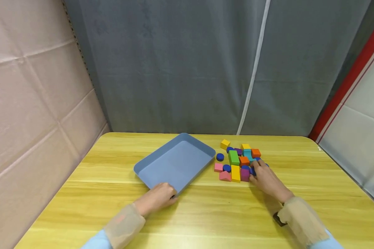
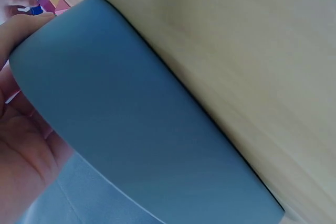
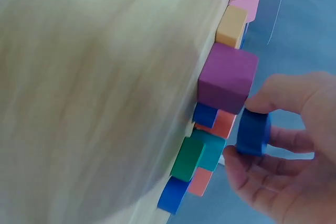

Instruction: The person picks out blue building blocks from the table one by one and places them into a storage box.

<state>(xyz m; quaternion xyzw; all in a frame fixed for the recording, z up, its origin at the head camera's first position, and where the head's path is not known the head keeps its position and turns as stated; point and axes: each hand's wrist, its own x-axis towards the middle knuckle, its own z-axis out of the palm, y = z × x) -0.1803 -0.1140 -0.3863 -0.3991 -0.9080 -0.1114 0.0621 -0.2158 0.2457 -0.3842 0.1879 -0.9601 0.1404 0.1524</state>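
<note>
Work state: apparently at an early stage.
Left hand (image 1: pixel 157 200) grips the near end of the tray (image 1: pixel 180 162); right hand (image 1: pixel 269 179) pinches a blue disc (image 3: pixel 253 132). Other blocks (image 1: pixel 233 157) lie right of it, on the bench (image 1: pixel 212 218).

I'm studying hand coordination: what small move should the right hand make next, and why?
Probably ease the blue disc clear of the blocks and toward the tray: the right hand holds it between thumb and fingers, while the left hand grips the tray's near end.
</note>
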